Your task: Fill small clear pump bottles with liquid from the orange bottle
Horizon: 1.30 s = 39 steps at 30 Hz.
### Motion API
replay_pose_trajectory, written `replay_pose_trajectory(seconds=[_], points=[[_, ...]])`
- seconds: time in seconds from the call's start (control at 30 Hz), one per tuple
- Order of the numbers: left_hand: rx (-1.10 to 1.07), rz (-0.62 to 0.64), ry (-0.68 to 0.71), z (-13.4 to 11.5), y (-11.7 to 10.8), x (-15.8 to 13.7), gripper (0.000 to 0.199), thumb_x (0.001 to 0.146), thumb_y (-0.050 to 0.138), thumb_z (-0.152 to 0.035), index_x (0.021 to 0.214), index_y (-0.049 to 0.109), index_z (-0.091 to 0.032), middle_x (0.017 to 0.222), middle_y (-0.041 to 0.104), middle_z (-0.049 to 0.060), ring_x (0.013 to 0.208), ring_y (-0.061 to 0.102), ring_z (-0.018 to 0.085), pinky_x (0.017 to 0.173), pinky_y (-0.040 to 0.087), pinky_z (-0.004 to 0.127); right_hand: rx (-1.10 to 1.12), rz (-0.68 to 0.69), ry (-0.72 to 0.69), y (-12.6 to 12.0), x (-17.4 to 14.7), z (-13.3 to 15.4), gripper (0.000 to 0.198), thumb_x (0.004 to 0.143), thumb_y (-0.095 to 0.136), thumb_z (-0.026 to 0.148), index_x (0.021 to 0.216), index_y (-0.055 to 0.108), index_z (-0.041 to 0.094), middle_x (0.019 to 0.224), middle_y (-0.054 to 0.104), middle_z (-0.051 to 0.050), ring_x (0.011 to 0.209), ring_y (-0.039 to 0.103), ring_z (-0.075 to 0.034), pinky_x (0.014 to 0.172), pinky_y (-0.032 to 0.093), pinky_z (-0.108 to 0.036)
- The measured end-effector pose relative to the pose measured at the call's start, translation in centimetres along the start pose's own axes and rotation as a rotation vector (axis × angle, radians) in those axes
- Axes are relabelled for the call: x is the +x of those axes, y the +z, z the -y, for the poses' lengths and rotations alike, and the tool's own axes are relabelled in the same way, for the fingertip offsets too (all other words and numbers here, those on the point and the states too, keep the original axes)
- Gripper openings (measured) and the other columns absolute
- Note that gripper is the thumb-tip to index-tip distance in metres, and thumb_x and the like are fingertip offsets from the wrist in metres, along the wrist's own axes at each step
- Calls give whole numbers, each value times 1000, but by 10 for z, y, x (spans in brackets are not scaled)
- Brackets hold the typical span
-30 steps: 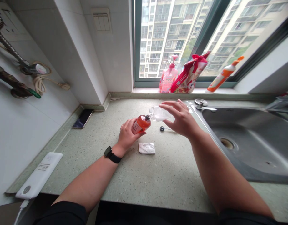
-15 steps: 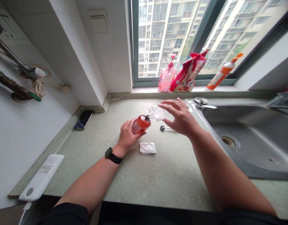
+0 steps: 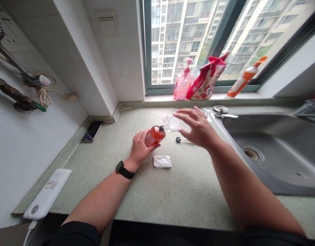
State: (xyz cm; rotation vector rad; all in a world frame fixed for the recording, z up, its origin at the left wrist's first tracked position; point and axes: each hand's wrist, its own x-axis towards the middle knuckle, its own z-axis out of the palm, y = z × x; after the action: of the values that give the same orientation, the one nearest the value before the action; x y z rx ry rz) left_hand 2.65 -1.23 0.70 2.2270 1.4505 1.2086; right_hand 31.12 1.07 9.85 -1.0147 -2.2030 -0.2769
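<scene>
Roomy counter edge [image 3: 172,218], left hand [image 3: 140,148] around orange bottle [image 3: 156,135], right hand [image 3: 200,128] around clear bottle [image 3: 172,124]

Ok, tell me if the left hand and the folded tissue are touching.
Apart: the head view shows a strip of countertop between the left hand and the folded tissue.

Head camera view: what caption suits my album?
Right hand holds a clear bottle to the mouth of an orange bottle in the left hand.

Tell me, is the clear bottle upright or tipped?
Tipped: the clear bottle leans sideways in the right hand, neck toward the orange bottle.
</scene>
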Motion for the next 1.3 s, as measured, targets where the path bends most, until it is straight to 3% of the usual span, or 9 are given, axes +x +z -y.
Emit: replay_pose_trajectory(seconds=[1.3], points=[[-8, -13, 31, 1, 1, 0, 77, 88, 82, -68, 146, 59, -23, 136, 72, 13, 124, 67, 33, 112, 51, 50, -27, -10, -38, -2, 1, 2, 65, 91, 72, 16, 151, 60, 36, 144, 70, -8, 129, 66, -34, 125, 41, -67]])
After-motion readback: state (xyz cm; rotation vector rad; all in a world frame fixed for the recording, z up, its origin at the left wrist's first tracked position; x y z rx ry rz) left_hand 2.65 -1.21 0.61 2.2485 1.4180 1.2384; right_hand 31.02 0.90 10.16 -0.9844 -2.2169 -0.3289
